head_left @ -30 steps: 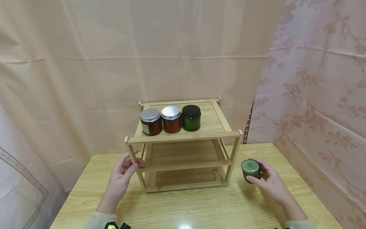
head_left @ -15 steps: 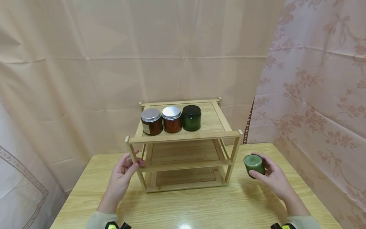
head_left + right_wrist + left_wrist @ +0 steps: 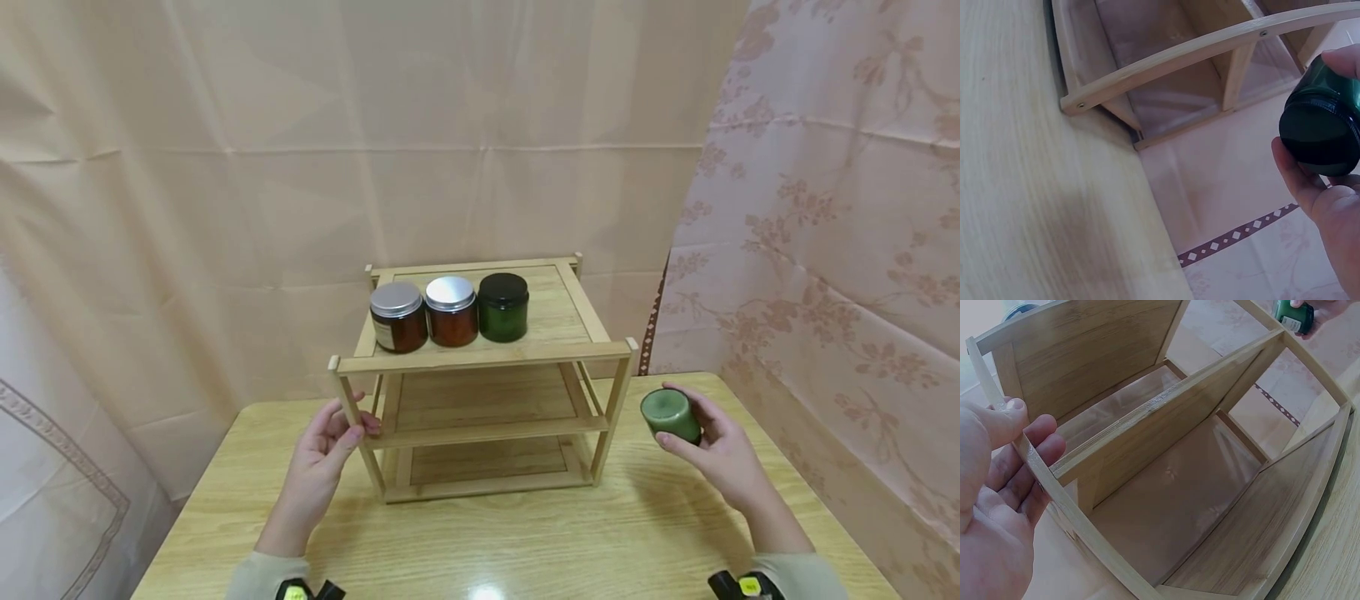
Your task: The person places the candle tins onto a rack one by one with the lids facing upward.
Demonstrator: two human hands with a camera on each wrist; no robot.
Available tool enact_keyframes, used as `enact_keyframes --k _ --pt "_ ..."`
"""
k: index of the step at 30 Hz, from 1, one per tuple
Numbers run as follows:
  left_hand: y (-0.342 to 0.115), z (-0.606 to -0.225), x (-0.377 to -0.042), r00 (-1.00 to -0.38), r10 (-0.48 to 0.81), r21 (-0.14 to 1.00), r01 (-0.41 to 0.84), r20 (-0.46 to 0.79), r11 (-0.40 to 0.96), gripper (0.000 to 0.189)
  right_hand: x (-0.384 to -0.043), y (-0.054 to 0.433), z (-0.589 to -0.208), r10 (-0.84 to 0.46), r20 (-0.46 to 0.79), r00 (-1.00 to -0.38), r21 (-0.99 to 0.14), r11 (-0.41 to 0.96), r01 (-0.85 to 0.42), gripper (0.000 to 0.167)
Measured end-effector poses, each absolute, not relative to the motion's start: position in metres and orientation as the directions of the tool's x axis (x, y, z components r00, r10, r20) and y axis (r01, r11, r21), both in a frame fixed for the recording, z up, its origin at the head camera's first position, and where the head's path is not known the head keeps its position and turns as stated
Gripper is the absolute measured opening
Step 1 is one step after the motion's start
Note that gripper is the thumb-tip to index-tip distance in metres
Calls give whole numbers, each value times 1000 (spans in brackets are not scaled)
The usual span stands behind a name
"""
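Observation:
My right hand (image 3: 716,450) grips a green glass jar (image 3: 670,415) above the table, to the right of the rack. It is upside down: the green base faces up in the head view, and its black lid (image 3: 1319,134) points downward in the right wrist view. On the left, my left hand (image 3: 324,450) holds the front left post of a wooden three-tier rack (image 3: 495,429) between thumb and fingers. Along the top shelf stand two amber jars with silver lids, the left one (image 3: 399,318) and the middle one (image 3: 452,312), beside a green jar with a black lid (image 3: 503,308).
The rack stands on a wood-grain table (image 3: 480,542). A beige curtain (image 3: 450,108) hangs behind it, and a floral curtain (image 3: 840,250) borders the right side. White cloth (image 3: 60,467) hangs at the left.
My right hand has raised the green jar and moved it slightly rightward. The left hand stays on the rack's post, and the jars on top have not moved.

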State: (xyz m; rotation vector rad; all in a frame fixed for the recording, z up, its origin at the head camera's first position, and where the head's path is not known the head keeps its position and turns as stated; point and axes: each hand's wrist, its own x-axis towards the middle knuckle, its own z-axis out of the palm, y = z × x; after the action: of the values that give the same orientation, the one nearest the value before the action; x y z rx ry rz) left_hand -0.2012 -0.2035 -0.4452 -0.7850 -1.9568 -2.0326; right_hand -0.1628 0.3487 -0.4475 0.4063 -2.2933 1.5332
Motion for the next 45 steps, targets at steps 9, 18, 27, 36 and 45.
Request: enact_keyframes --k 9,18,27,36,45 --pt "-203 -445 -202 -833 207 858 503 512 -100 46 -164 352 -437 9 454 -891 -834 356 -421 72" --pt "-203 -444 -202 -838 213 864 497 502 -83 45 -164 353 -428 89 456 -885 -840 370 -396 63" --pt "-203 -444 -202 -835 210 860 503 509 -87 46 -163 350 -423 130 480 -867 -831 385 -402 61" --pt "-203 -445 -201 -828 204 853 513 522 -99 45 -166 349 -423 107 465 -879 -850 329 -410 69" --pt "-203 -445 -201 -833 203 857 506 514 -94 45 -165 345 -421 115 445 -888 -871 283 -401 71"
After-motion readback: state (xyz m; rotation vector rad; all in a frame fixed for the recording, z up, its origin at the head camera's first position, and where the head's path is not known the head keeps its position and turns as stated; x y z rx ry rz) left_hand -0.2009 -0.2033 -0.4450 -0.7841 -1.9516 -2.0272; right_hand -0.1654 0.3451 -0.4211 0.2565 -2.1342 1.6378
